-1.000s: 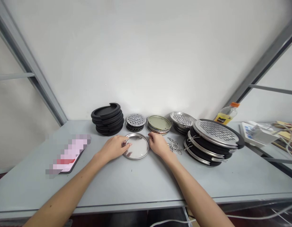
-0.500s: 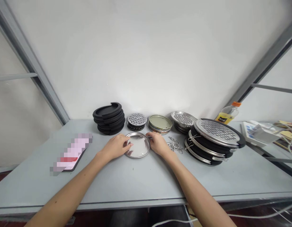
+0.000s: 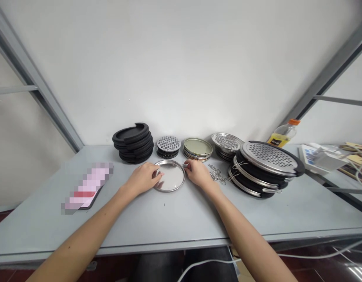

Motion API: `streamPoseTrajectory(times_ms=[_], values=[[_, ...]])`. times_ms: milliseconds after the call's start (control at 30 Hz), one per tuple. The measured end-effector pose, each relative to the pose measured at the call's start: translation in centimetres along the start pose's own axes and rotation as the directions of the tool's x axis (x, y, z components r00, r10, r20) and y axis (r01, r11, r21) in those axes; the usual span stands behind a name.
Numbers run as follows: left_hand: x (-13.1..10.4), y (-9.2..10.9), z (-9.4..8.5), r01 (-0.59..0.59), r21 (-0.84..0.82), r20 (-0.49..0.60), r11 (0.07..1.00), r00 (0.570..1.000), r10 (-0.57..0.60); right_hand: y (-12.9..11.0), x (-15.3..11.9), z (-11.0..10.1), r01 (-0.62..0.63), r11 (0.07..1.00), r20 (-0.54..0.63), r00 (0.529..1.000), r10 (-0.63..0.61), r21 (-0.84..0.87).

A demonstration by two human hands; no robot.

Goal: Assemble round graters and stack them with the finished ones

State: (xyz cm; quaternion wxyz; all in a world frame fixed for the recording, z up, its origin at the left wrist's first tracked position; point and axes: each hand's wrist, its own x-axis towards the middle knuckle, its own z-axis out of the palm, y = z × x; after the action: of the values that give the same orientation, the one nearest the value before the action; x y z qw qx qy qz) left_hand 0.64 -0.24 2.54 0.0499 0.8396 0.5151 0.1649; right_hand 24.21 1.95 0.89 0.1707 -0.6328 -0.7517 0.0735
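A shallow round metal dish (image 3: 170,177) with a raised rim lies on the table between my hands. My left hand (image 3: 142,178) grips its left edge, thumb over the rim and fingers curled at the outer side. At the right edge is my right hand (image 3: 197,172), its thumb and fingers pinched close to the rim. A small dark, wiry bit shows at those fingertips, too small to make out. Just right of that hand lies a loose pile of wire clips (image 3: 217,175).
Along the wall stand black rings (image 3: 134,143), small perforated discs (image 3: 169,144), gold-toned lids (image 3: 197,147) and larger perforated discs (image 3: 227,141). Assembled black-rimmed graters (image 3: 269,158) are stacked at right, before a bottle (image 3: 283,135). A phone (image 3: 91,186) lies left; a power strip (image 3: 314,156) far right.
The view has shifted slightly, so everything on the table sits a little higher. Both hands stay at the dish's edges; the right fingers have shifted slightly along the rim.
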Motion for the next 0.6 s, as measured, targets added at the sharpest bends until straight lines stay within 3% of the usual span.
streamPoseTrajectory(times_ms=[167,600], values=[[0.0,0.1,-0.1,0.037,-0.019,-0.004,0.999,0.999,-0.037,0.2,0.2,-0.1,-0.030,0.998,0.025,0.999,0.029,0.049],[0.0,0.2,-0.2,0.059,-0.030,0.021,0.998,0.998,-0.058,1.4,0.3,-0.9,-0.148,0.983,0.008,0.989,0.150,-0.105]])
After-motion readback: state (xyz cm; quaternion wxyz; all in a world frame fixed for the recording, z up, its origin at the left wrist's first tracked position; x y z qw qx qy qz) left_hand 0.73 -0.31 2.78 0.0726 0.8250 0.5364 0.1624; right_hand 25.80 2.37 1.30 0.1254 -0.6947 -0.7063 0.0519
